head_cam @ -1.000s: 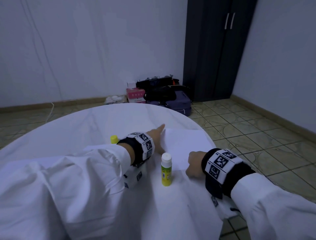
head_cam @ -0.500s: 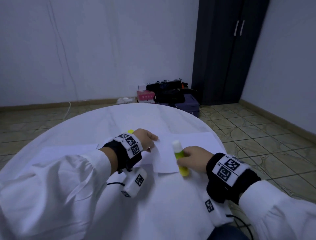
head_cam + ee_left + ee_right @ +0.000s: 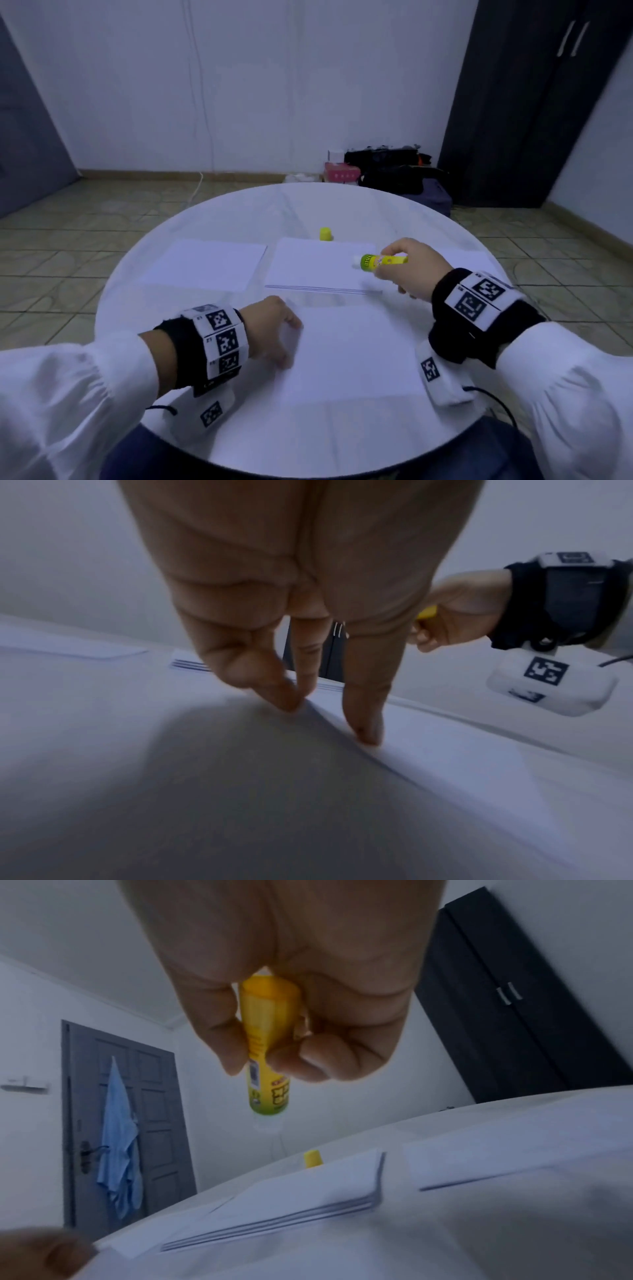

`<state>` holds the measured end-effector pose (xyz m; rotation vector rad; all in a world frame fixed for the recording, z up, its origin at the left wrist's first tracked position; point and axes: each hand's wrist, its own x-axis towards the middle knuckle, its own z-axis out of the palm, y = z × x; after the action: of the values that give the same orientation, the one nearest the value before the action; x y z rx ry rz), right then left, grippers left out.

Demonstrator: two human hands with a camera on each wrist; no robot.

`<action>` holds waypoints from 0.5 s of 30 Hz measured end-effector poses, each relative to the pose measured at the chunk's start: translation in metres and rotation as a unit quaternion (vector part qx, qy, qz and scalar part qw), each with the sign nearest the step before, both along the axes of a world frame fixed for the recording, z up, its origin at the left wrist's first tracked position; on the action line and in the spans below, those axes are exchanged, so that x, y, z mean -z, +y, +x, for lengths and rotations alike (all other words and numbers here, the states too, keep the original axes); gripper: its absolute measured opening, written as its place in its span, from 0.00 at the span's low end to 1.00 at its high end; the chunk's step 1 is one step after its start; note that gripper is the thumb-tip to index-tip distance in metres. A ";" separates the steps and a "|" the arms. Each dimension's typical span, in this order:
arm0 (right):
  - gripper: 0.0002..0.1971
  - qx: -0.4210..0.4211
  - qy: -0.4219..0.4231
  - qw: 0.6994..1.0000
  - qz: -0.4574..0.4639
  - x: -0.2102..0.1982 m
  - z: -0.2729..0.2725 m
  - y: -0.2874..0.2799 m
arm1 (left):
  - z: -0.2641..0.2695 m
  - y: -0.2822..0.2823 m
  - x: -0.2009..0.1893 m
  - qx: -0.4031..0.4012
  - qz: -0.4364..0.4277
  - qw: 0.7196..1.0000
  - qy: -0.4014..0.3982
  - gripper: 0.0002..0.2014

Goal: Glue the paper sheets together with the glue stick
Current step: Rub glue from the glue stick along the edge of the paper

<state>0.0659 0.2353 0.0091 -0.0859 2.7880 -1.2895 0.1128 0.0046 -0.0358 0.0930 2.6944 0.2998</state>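
Your right fingers (image 3: 219, 1031) curl round the yellow barrel of the glue stick (image 3: 382, 261), pinching it above the counter (image 3: 219, 442) at right of centre in the head view; the stick lies almost level, its uncapped pale tip pointing to frame left over a stack of paper sheets (image 3: 318, 263). Your right hand (image 3: 412, 270) touches no paper. Your left fingers (image 3: 363, 718) are straight and slightly spread, tips pressing down on the left edge of the nearest paper sheet (image 3: 349, 349), which lies flat at lower centre of the frame; your left hand (image 3: 270, 329) holds nothing. Beyond the stack, the yellow cap (image 3: 325, 234) stands upright on the counter at upper centre. Another sheet (image 3: 205, 263) lies at centre left, beside the stack but apart from it. A dark wardrobe (image 3: 534, 102) fills the upper right.
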 end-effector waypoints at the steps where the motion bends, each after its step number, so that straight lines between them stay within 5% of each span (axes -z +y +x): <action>1: 0.11 -0.014 0.013 1.000 0.003 -0.002 0.000 -0.008 | 0.002 -0.004 0.002 0.000 -0.009 1.000 0.016 0.37; 3: 0.11 -0.035 0.031 0.998 0.031 -0.002 -0.001 -0.026 | 0.007 -0.011 0.006 0.011 -0.030 0.998 0.049 0.39; 7: 0.16 -0.069 0.035 0.992 0.104 0.004 0.000 -0.061 | 0.013 -0.008 0.001 0.112 -0.118 0.986 0.043 0.24; 15: 0.18 -0.113 0.013 0.977 0.181 0.025 -0.004 -0.120 | 0.015 -0.020 0.010 0.162 -0.154 0.974 0.024 0.30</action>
<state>0.0623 0.1155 -0.0156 -0.3875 2.8779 -0.7232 0.1279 -0.0150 -0.0456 0.4453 2.6802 -0.2216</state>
